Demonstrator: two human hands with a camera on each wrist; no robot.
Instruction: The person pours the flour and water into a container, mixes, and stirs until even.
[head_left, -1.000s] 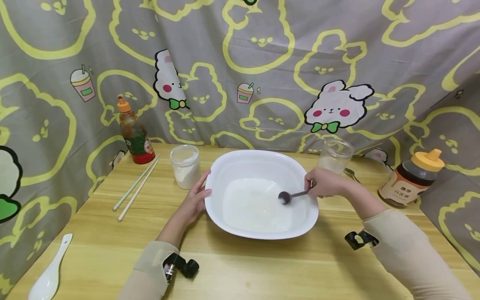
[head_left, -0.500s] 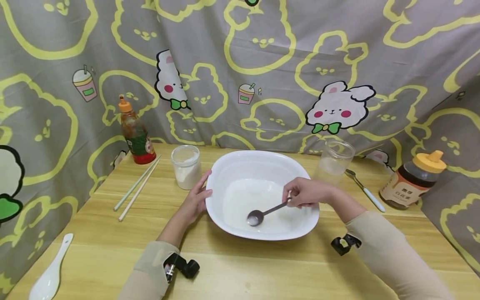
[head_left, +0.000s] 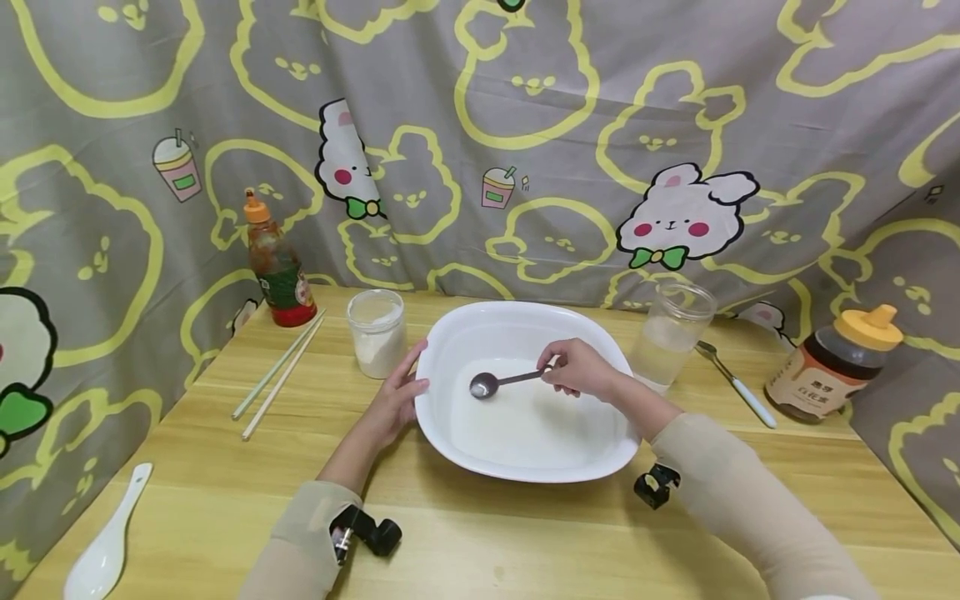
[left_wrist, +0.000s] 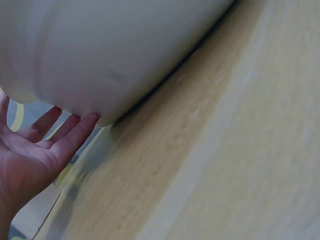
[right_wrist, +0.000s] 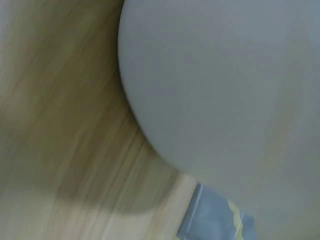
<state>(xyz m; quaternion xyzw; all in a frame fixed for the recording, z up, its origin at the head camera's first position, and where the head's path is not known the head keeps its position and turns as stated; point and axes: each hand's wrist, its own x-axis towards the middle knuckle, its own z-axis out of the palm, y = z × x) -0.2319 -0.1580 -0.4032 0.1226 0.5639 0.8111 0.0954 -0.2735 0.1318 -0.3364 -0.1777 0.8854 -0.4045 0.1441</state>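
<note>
A white basin [head_left: 465,450] stands mid-table with a whitish layer over its bottom; whether that is liquid or powder I cannot tell. Over the basin my right hand [head_left: 581,371] pinches the handle end of a dark, round-bowled spoon [head_left: 484,385], which points left. Whether the spoon touches the contents is unclear. On the basin's left side rests my left hand [head_left: 393,404]; in the left wrist view, the left hand's fingers [left_wrist: 77,135] are extended with tips against the outer wall. Only the basin's outside [right_wrist: 215,90] and the table show in the right wrist view.
Left of the basin are a jar of white powder [head_left: 377,337], two chopsticks [head_left: 281,375], a red sauce bottle [head_left: 277,271] and a white spoon [head_left: 108,542]. To its right stand a glass jar of clear liquid [head_left: 667,342], a blue-handled utensil [head_left: 738,387] and a honey bottle [head_left: 821,367].
My right hand has moved left from the basin's right rim to above its middle, bringing the dark spoon along; the spoon dipped toward the front, then went back. My left hand stays on the basin's side.
</note>
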